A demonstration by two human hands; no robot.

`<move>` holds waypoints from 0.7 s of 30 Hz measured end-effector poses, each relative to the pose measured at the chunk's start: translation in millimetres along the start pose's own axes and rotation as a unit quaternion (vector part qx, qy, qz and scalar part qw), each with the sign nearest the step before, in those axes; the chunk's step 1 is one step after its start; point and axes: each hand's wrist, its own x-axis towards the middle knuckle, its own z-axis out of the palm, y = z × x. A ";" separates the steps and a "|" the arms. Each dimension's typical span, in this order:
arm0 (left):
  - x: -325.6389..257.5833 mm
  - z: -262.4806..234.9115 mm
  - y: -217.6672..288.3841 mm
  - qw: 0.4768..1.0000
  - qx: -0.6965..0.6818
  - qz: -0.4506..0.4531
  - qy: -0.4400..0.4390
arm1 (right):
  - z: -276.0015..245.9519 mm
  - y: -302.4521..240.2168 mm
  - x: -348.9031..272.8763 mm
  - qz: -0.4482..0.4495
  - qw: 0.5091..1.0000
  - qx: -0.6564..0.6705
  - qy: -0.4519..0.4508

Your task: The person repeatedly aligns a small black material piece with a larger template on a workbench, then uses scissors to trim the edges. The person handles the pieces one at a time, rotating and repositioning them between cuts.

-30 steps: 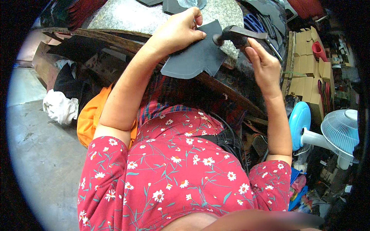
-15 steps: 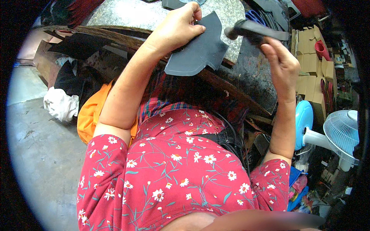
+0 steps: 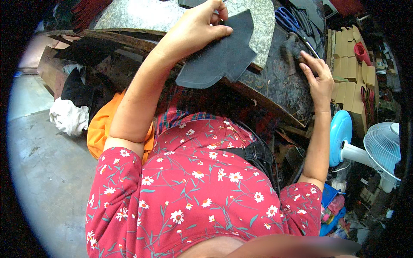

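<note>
The left hand (image 3: 195,28) pinches a flat dark grey cut piece of leather-like material with a curved lower edge (image 3: 221,53), thumb on top and fingers curled beneath its far edge, so the piece hangs partly over the near edge of the speckled grey stone slab (image 3: 258,26) at the far middle of the scene. To the right, the right hand (image 3: 318,79) lies on the dark worn workbench surface (image 3: 275,86), fingers loosely extended and touching the dark-headed hammer (image 3: 292,49) that rests there; it is not closed around it. Blue-handled scissors (image 3: 286,17) lie farther off. Far right are stacked cardboard boxes (image 3: 344,56), and near right stands a white electric fan (image 3: 383,148).
</note>
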 end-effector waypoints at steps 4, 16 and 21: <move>-7.4 10.4 21.0 0.985 -0.059 0.090 -0.137 | -15.5 -39.9 20.4 -0.089 0.993 0.075 0.002; -17.9 2.5 14.6 0.857 -0.494 -0.125 -0.075 | 14.7 -57.8 38.1 0.199 0.816 0.531 -0.111; -22.7 13.9 17.3 0.952 -0.282 -0.081 -0.088 | 6.0 -57.9 38.7 0.106 0.826 0.495 -0.250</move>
